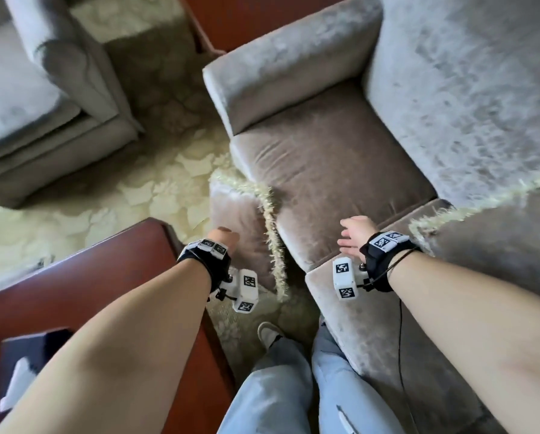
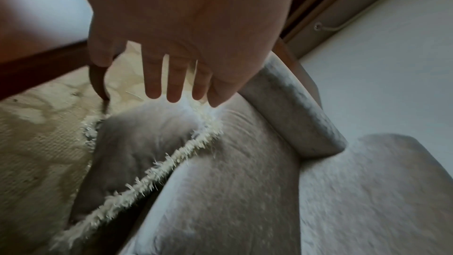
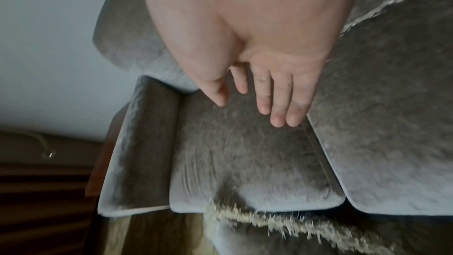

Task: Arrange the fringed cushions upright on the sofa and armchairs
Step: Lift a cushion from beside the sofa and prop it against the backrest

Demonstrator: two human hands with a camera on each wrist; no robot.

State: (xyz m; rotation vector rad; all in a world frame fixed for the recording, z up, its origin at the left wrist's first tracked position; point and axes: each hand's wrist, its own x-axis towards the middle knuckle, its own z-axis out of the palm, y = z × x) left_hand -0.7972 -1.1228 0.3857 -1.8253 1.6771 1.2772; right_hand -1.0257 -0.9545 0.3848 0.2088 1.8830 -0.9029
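Note:
A taupe fringed cushion [image 1: 242,227] stands on the carpet and leans against the front of the sofa seat [image 1: 325,158]. My left hand [image 1: 223,238] hovers just over its top corner. In the left wrist view that hand [image 2: 176,77] is open with straight fingers, just above the cream fringe of the cushion [image 2: 137,152], holding nothing. A second fringed cushion [image 1: 497,245] lies on the sofa at the right. My right hand [image 1: 355,233] is open over the seat's front edge, between the two cushions. In the right wrist view the right hand [image 3: 269,94] is empty, with the floor cushion's fringe [image 3: 269,222] below it.
A dark red wooden table [image 1: 74,292] with a dark box [image 1: 30,355] on it stands close at my left. A grey armchair [image 1: 43,104] is at the far left across patterned carpet [image 1: 156,189]. The sofa armrest [image 1: 278,76] bounds the seat. My legs [image 1: 278,386] stand against the sofa front.

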